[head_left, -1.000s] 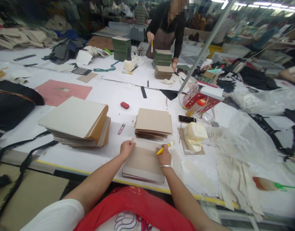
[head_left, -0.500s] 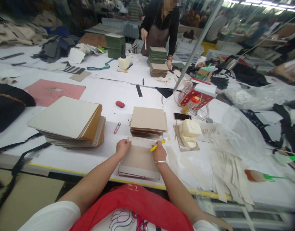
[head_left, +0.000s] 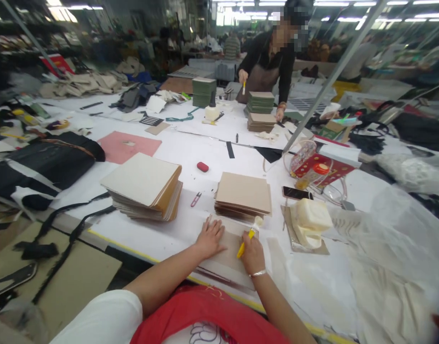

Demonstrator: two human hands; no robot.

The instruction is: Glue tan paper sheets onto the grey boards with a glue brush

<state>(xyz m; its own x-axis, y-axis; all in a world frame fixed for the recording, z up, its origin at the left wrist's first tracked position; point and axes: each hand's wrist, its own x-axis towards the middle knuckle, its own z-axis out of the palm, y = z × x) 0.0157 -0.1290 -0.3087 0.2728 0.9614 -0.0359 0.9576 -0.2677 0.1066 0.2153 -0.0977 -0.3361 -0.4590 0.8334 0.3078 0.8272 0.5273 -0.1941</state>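
Observation:
My left hand (head_left: 210, 237) lies flat with fingers spread on a beige covered board (head_left: 230, 252) at the table's front edge. In my right hand (head_left: 253, 254) is a glue brush (head_left: 246, 242) with a yellow handle, its pale bristles pointing up and away from me; this hand rests at the board's right side. Just beyond the board sits a stack of beige boards (head_left: 242, 192). To the right, a cream plastic container (head_left: 310, 220) stands on a piece of board. Part of the board's surface is hidden under my hands.
A taller stack of boards (head_left: 142, 181) stands at left, near pink thread snips (head_left: 196, 199) and a red case (head_left: 202, 166). A phone (head_left: 297, 193) and red bag (head_left: 321, 167) lie right. Across the table, a co-worker (head_left: 265, 62) holds a brush beside green-edged stacks.
My left hand has gone from gripping the board's far left corner to lying flat on top. The brush stays in my right hand. The camera view has swung left and up.

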